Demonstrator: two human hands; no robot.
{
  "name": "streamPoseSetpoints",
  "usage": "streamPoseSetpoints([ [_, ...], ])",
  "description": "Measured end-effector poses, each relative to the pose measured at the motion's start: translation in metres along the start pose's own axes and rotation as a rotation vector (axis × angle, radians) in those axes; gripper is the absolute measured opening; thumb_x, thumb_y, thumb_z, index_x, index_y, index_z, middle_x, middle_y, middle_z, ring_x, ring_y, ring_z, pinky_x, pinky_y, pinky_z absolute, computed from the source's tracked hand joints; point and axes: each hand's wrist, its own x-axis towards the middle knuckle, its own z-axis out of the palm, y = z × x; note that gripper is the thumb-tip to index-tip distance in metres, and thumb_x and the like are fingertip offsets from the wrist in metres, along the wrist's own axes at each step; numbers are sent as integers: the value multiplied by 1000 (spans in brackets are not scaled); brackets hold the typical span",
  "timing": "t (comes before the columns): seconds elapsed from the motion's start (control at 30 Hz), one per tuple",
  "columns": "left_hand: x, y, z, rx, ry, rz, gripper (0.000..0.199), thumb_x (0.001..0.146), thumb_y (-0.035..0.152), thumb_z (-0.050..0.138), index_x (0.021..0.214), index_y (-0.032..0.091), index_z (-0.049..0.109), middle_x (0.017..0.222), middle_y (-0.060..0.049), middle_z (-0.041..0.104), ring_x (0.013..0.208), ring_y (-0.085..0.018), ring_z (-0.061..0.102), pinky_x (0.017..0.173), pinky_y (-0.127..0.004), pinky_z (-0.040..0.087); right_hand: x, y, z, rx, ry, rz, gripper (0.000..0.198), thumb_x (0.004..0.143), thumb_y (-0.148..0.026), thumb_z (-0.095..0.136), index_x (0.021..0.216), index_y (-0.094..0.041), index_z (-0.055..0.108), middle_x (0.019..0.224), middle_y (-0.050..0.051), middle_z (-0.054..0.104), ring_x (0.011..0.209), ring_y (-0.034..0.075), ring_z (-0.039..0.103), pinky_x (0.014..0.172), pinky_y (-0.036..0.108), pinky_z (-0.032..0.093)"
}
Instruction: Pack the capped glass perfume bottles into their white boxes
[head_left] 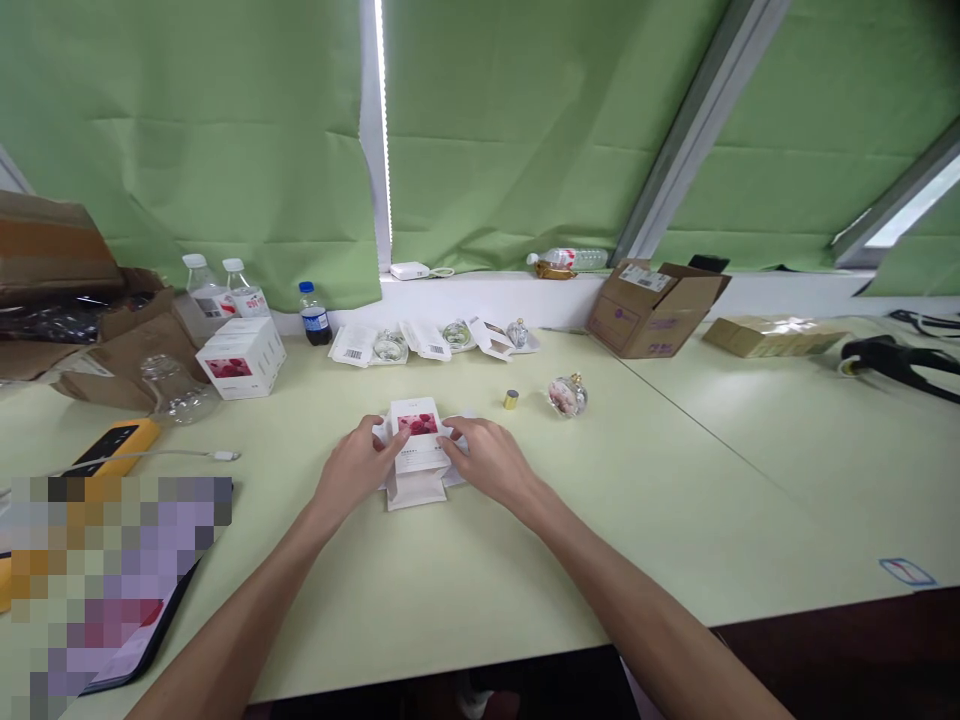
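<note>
A white carton point(421, 458) with a red flower picture lies before me, its flap point(416, 493) folded out towards the table's near edge. My left hand point(360, 465) holds its left side, the thumb on the printed face. On the opposite side, my right hand point(487, 455) grips the edge with bent fingers. White paper or card pieces partly show under the hands. To the right of the carton stands a small gold cap point(511, 400), and beyond it a round glass perfume bottle point(568, 396) with a floral pattern lies on the table.
At the back are opened white boxes point(352, 345) with glass bottles point(390, 347). White cartons point(241, 360) and a dark drink bottle point(315, 318) stand left. A yellow power strip point(120, 447) and pixelated screen point(150, 570) lie nearer. Right are a cardboard box point(649, 310) and gold box point(776, 337).
</note>
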Motion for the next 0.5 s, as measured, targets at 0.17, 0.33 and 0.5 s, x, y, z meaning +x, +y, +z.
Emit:
streamPoseSetpoints([
  [0.17,-5,7,-2,-283,-141,-97,69,71,63,57,125,20,46,106,-12,63,54,-14,60,49,-26,45,-1,-1,7,83,-47,-9,34,90,-34,45,120,-24,57,87,3,70,75,19,64,62,26,40],
  [0.33,-5,12,-8,-526,-194,-162,76,69,55,66,130,17,39,108,-15,61,54,-13,61,56,-30,53,1,1,11,246,-45,36,36,89,-30,47,124,-25,54,92,4,69,74,17,63,65,26,44],
  [0.5,-2,10,-10,-747,-238,-213,74,71,49,69,128,13,40,96,-14,66,69,-19,66,71,-36,55,3,5,11,397,-50,97,36,87,-29,50,122,-25,54,98,5,66,71,15,63,61,26,48],
])
